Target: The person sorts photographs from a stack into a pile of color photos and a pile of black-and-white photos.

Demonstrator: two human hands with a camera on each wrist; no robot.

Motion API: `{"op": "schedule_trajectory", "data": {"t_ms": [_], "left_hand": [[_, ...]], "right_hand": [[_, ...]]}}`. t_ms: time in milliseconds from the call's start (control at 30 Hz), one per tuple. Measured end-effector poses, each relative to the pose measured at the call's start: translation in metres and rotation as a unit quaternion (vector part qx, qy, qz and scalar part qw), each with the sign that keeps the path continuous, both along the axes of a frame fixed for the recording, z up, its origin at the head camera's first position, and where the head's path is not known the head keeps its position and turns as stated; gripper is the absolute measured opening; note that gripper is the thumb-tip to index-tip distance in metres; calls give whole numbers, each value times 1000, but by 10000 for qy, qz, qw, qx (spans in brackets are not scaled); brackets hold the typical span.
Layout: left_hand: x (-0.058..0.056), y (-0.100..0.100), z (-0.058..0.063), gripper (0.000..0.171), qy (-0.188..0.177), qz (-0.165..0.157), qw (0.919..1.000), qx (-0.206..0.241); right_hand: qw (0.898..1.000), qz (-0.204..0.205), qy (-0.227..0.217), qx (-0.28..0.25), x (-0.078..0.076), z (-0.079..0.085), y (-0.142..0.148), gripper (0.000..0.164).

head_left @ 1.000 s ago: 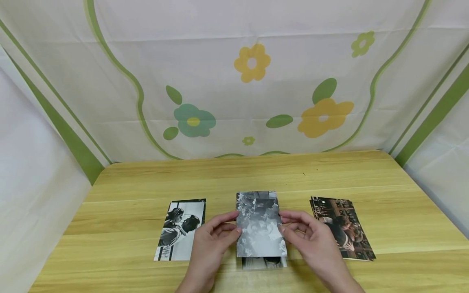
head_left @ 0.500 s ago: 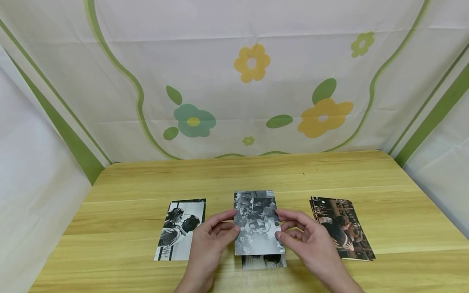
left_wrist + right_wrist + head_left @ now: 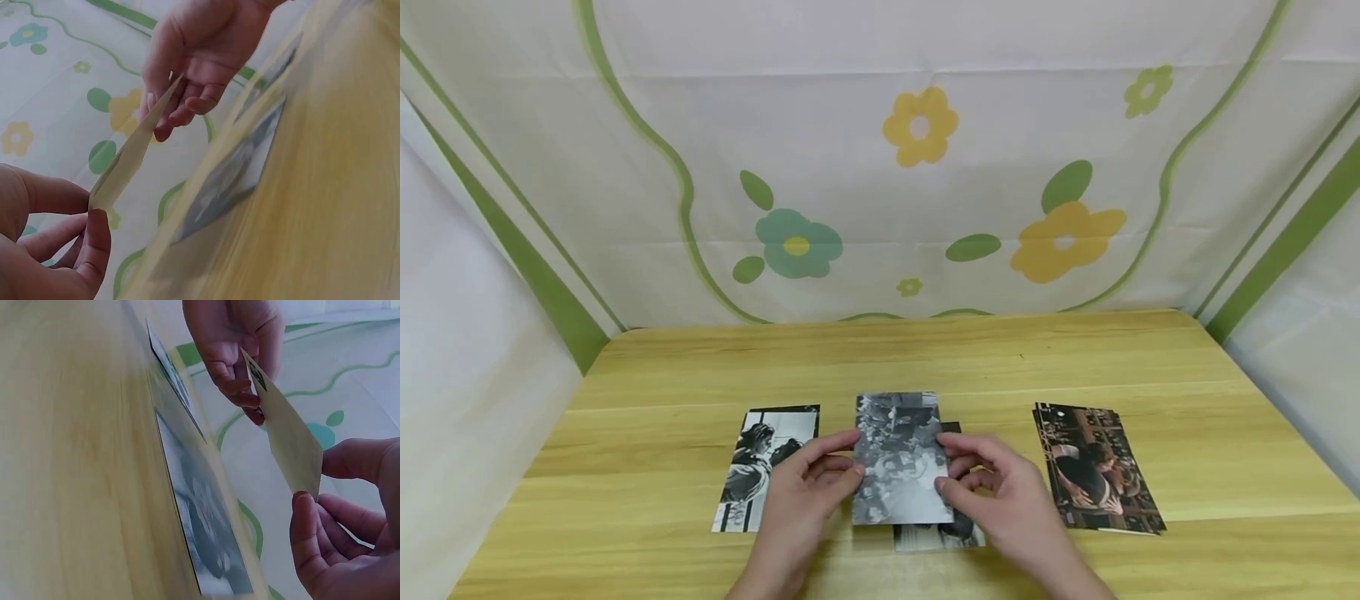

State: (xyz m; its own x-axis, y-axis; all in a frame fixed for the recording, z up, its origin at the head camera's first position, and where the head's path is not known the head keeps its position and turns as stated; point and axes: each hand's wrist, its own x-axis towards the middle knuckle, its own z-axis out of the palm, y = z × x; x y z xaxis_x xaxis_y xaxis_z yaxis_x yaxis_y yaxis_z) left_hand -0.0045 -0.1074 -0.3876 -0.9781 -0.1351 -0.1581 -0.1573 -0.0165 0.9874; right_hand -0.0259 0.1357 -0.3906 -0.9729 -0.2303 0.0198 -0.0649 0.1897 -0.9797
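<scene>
A black-and-white photo card (image 3: 901,467) is held above the table by both hands. The left hand (image 3: 808,492) pinches its left edge between thumb and fingers, and the right hand (image 3: 996,492) pinches its right edge. In both wrist views the raised card (image 3: 128,159) shows a pale underside and stands clear of the tabletop. Beneath it lies another black-and-white photo card (image 3: 203,512), mostly hidden in the head view. To the left is a small pile topped by a black-and-white photo of two people (image 3: 748,475), partly covered by the left hand.
At the right lies a pile of photo cards (image 3: 1101,471) with a dark, brownish picture on top, its edges slightly fanned. All rest on a wood-grain table (image 3: 662,367). A white flowered cloth (image 3: 850,167) hangs behind the table and along its sides.
Both hands have carried the held card leftward, uncovering more of the right side of the card beneath. The left hand now covers more of the left pile.
</scene>
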Motion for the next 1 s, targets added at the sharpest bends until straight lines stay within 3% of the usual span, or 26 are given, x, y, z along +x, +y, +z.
{"op": "schedule_trajectory", "data": {"t_ms": [233,367,533,667,867,1000], "left_hand": [[9,-39,1,45,-216,287,9973,-640],[10,-62,2,46,-369,397,9944,-903],[14,-95,0,47,-811,435,9865,-1358],[16,-118,-4,48,-848,562,9775,-1849],[15,-132,-6,48,-980,698,9632,-2405],[10,-132,-9,46,-817,713,9543,-2784]], "right_hand": [[9971,669,-24,359,-5,4,-35,47],[9935,979,217,536,-7,5,-57,48],[9886,1332,363,606,-10,7,-89,53],[9861,1524,199,632,-11,9,-115,59],[9821,1567,272,1011,-14,8,-139,58],[9800,1516,363,1237,-17,5,-144,59]]}}
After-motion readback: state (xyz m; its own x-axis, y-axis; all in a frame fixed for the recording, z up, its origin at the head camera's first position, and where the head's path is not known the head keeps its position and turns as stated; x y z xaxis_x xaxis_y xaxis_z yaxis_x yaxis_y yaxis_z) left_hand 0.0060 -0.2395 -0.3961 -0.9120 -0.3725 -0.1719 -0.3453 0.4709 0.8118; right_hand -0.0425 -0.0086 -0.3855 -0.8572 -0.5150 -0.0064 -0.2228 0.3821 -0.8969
